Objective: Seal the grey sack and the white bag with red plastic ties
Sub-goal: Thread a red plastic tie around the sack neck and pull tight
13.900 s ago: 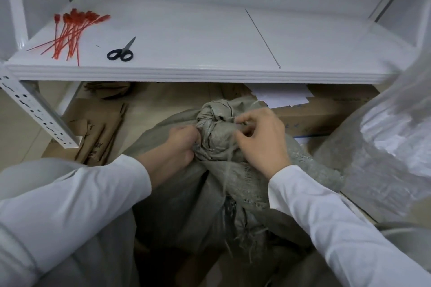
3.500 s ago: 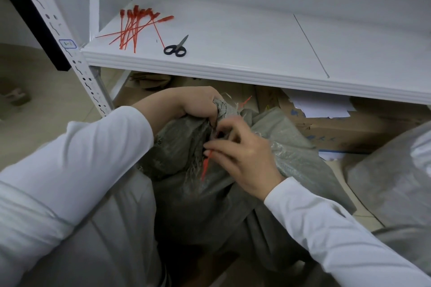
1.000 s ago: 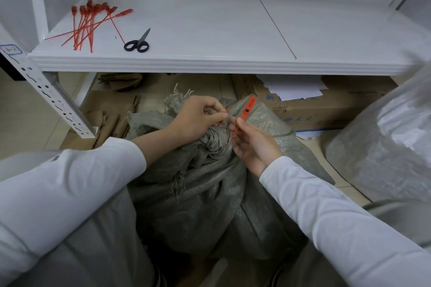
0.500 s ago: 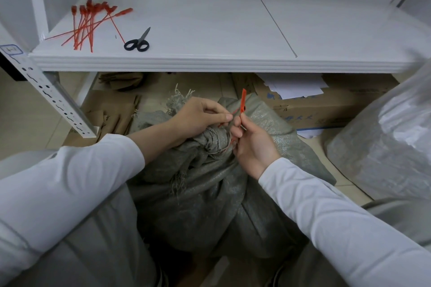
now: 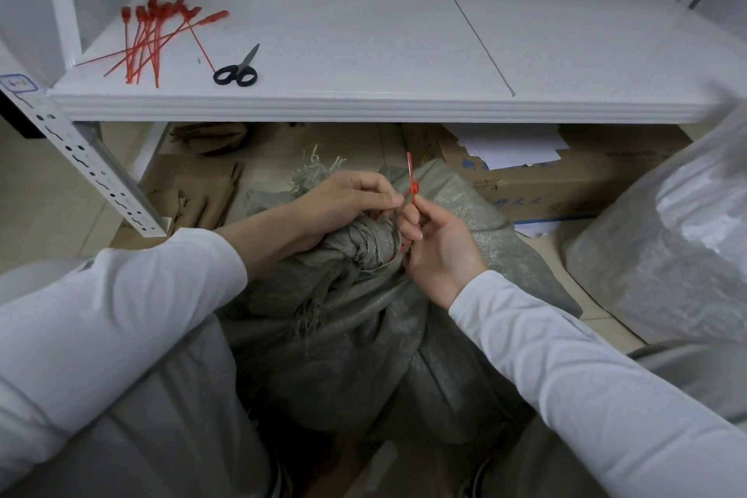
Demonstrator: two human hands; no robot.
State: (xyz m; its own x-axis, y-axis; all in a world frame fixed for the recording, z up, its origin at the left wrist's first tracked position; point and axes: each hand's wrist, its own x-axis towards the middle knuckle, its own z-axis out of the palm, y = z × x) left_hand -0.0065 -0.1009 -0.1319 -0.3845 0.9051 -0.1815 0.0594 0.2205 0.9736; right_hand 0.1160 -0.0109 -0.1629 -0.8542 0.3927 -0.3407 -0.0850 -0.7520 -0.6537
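The grey sack stands between my knees with its neck bunched into a tight twist under my hands. A red plastic tie loops around that neck, its flat end sticking upright above my fingers. My left hand pinches the tie from the left over the bunched neck. My right hand grips the tie from the right, thumb and forefinger on it. The white bag rests on the floor at the right, untouched.
A white shelf runs across above the sack, with a pile of spare red ties and black scissors at its left end. Cardboard boxes with papers lie under the shelf. A perforated shelf post slants at the left.
Over the last second the tie's flat end turned from slanted to upright and both hands closed together on it at the sack's neck. Earlier the neck was only being bunched.
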